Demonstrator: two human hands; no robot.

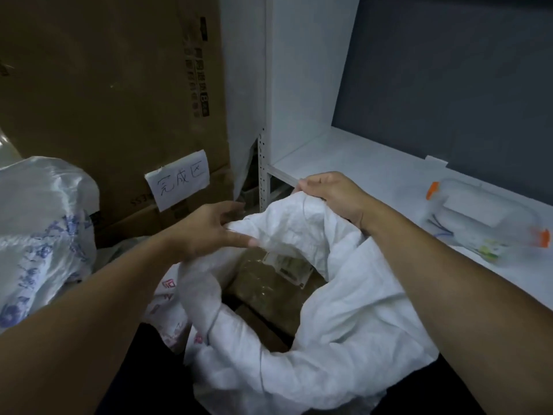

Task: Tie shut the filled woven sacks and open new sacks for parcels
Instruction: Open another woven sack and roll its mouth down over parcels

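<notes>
White shelf board [359,166]: one clear lidded plastic box [487,220], orange clips, lying toward the right; white tape scrap [437,160] at back edge.

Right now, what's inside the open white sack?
Brown cardboard parcels lie in the white sack, the top one bearing a pale label. The sack's rolled rim and walls cover whatever sits lower or off to the sides.

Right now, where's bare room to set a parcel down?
White shelf is bare between its left upright and the clear container. Left side is crowded: printed sack and cardboard boxes stand beside the open sack, held by left hand and right hand.
</notes>
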